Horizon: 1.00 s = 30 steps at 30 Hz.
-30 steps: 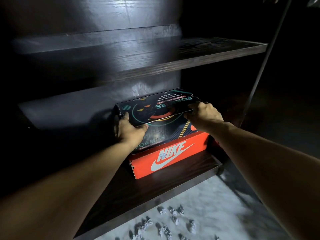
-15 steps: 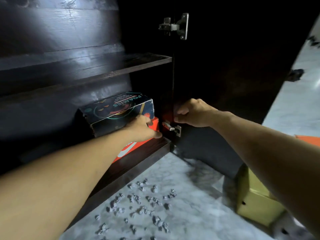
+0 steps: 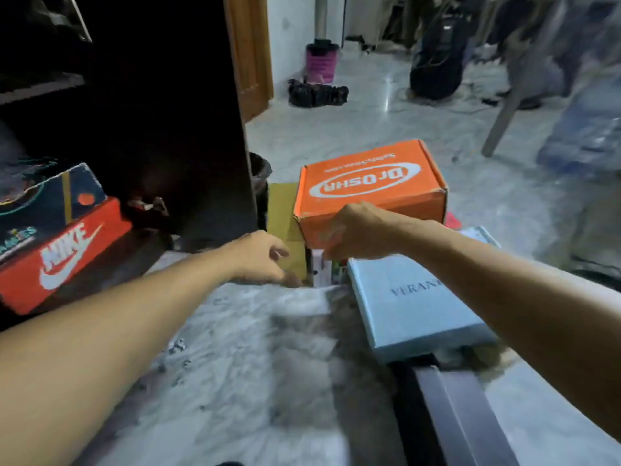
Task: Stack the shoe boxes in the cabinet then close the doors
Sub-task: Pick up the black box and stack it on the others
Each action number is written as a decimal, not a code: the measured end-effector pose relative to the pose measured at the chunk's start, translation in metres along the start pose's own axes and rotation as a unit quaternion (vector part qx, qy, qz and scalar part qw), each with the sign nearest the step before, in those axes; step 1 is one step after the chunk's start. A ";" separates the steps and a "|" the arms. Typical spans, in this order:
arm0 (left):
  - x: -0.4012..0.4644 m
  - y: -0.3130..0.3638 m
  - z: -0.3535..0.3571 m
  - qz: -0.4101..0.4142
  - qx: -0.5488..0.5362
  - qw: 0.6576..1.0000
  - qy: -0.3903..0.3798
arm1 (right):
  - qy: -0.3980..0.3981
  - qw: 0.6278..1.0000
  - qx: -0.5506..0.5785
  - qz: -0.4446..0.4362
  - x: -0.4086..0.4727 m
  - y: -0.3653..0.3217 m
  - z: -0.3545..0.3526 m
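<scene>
I've turned from the cabinet (image 3: 188,129) at frame left. My right hand (image 3: 356,232) now touches the orange box (image 3: 369,186) at centre; grip unclear. My left hand (image 3: 265,258), loosely curled and empty, trails lower-left.

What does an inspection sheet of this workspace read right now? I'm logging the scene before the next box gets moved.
Surface: grey marbled floor, small dark specks near the cabinet.
Job's things: dark patterned box on red Nike box in cabinet; orange Dr.OSHR box, yellow box and light blue box outside.
Clutter: black bag, pink bin.
Grippers: left hand loosely open by the yellow box; right hand at the orange box's near corner, fingers blurred.
Cables: some on the floor near the black backpack.
Surroundings: chair leg, wooden door.
</scene>
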<state>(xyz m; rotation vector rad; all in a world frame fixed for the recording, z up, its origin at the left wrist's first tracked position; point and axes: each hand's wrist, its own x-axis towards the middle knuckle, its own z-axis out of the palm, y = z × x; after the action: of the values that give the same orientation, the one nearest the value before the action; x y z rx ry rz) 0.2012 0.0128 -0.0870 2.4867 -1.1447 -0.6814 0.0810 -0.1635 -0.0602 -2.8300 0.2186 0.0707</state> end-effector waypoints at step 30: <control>0.003 0.143 0.275 0.177 0.102 0.968 -0.145 | -0.113 0.899 0.113 0.409 -0.383 0.072 0.197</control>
<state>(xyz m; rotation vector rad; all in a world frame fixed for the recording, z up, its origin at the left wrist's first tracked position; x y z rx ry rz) -0.0346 -0.1032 -0.2507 2.2930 -1.7944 -0.8760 -0.3135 -0.1176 -0.2418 -2.2775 1.2467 0.5079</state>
